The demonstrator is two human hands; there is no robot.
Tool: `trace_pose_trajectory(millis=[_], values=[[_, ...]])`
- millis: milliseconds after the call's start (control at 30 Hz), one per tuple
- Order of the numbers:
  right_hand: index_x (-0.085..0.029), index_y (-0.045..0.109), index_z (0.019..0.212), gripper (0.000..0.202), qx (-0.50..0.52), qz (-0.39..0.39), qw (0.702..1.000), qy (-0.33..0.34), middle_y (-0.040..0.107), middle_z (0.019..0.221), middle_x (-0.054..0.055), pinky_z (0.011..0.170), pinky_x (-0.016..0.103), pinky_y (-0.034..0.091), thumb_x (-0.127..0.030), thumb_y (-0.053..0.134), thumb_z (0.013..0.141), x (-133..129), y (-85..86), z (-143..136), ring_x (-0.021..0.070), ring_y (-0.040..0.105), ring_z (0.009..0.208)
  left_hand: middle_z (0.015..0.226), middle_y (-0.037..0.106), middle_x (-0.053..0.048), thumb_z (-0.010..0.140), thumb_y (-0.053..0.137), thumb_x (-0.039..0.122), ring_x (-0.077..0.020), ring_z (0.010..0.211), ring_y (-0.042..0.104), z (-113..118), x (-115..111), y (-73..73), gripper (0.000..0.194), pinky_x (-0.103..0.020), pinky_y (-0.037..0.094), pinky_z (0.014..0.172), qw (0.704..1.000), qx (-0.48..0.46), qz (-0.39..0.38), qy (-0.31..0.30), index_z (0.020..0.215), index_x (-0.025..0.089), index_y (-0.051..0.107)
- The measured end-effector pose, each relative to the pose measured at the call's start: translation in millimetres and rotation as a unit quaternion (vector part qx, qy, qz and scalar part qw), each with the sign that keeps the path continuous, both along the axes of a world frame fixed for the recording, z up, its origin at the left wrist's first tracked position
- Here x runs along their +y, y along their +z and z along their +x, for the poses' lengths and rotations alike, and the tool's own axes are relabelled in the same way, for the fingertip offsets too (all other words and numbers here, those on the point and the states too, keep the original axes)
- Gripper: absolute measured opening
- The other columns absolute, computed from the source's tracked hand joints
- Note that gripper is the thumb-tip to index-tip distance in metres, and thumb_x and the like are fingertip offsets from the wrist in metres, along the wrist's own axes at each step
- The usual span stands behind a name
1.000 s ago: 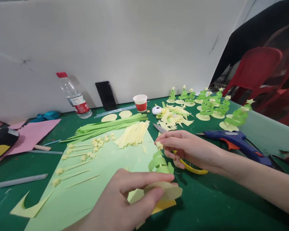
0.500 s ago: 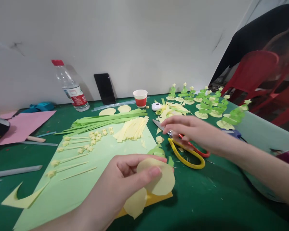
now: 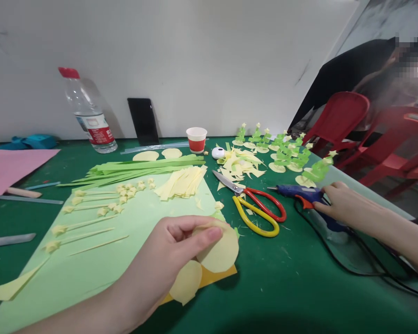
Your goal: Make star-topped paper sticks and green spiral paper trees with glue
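Observation:
My left hand (image 3: 181,248) pinches a pale yellow paper circle (image 3: 218,250) between thumb and fingers, above the table's front. Under it lie another yellow paper circle (image 3: 186,283) and an orange paper piece (image 3: 212,277). At the right, my right hand (image 3: 341,204) has its fingers and thumb around the rear of a blue hot glue gun (image 3: 292,190) with an orange trigger; the gun rests low over the table, nozzle pointing left. Between the hands lie scissors (image 3: 261,211) with one red and one yellow handle, blades slightly apart.
Light green paper (image 3: 101,269) bears stars on thin sticks (image 3: 80,227), loose stars and yellow strips (image 3: 181,182). Green strips (image 3: 132,170) lie behind. A bottle (image 3: 94,120), phone (image 3: 142,121) and paper cup (image 3: 197,140) stand along the wall. Several small green paper trees (image 3: 282,155) stand back right.
My right hand has moved right, from above the scissors to the glue gun, and taken hold of it. My left hand keeps the paper circle. The view has shifted slightly right.

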State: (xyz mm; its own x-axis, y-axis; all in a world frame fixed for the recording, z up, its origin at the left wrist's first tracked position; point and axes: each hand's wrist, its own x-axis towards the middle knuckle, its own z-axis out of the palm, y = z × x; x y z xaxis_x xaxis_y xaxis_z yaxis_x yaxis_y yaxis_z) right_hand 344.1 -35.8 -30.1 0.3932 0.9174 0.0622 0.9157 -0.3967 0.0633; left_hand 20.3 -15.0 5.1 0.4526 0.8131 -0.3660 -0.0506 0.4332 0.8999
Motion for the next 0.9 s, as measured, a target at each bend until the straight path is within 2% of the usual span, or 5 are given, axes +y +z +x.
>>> trace_pose_trajectory(millis=[233, 367, 600, 733, 900], values=[[-0.016, 0.044, 0.062, 0.030, 0.065, 0.023, 0.998, -0.005, 0.045, 0.062, -0.003, 0.056, 0.023, 0.040, -0.030, 0.050, 0.087, -7.7, -9.8, 1.6, 0.0083, 0.044, 0.055, 0.067, 0.071, -0.001, 0.064, 0.074, 0.036, -0.0128, 0.064, 0.061, -1.7, 1.8, -3.0, 0.019, -0.016, 0.047, 0.057, 0.999, 0.016, -0.021, -0.025, 0.075, 0.021, 0.076], [-0.023, 0.035, 0.057, 0.030, 0.146, 0.062, 0.987, -0.003, 0.051, 0.061, 0.004, 0.059, 0.030, 0.039, -0.026, 0.046, 0.085, -10.0, -5.7, -9.0, 0.0166, 0.049, 0.057, 0.067, 0.071, -0.002, 0.064, 0.074, 0.036, -0.0161, 0.067, 0.061, -2.2, 3.1, -5.1, 0.018, -0.020, 0.047, 0.059, 0.999, 0.022, -0.028, -0.033, 0.074, 0.021, 0.075], [-0.024, 0.037, 0.075, 0.012, 0.294, 0.103, 0.950, -0.033, 0.058, 0.064, 0.006, 0.054, 0.031, 0.043, -0.029, 0.043, 0.084, -21.2, 13.5, -23.0, 0.0191, 0.055, 0.052, 0.066, 0.069, 0.001, 0.072, 0.068, 0.035, -0.0118, 0.064, 0.057, -3.2, 4.3, -6.2, 0.016, -0.016, 0.043, 0.056, 1.000, 0.001, -0.008, -0.022, 0.076, 0.021, 0.075], [-0.026, 0.034, 0.080, 0.014, 0.302, 0.159, 0.939, -0.028, 0.052, 0.058, 0.000, 0.058, 0.030, 0.041, -0.033, 0.046, 0.084, -31.8, 31.0, -48.7, 0.0177, 0.052, 0.057, 0.086, 0.071, 0.001, 0.078, 0.062, 0.035, -0.0133, 0.076, 0.060, -5.0, 6.1, -11.7, 0.018, -0.017, 0.049, 0.066, 0.996, -0.076, -0.044, 0.025, 0.087, 0.025, 0.073], [-0.034, 0.040, 0.086, 0.028, 0.333, 0.212, 0.919, 0.001, 0.052, 0.065, -0.001, 0.056, 0.031, 0.043, -0.035, 0.064, 0.071, -52.4, 36.4, -77.9, 0.0187, 0.053, 0.060, 0.088, 0.071, 0.003, 0.082, 0.055, 0.019, -0.0111, 0.080, 0.063, -5.0, 7.2, -12.2, 0.022, -0.013, 0.050, 0.071, 0.983, -0.165, -0.019, -0.075, 0.092, 0.025, 0.073]])
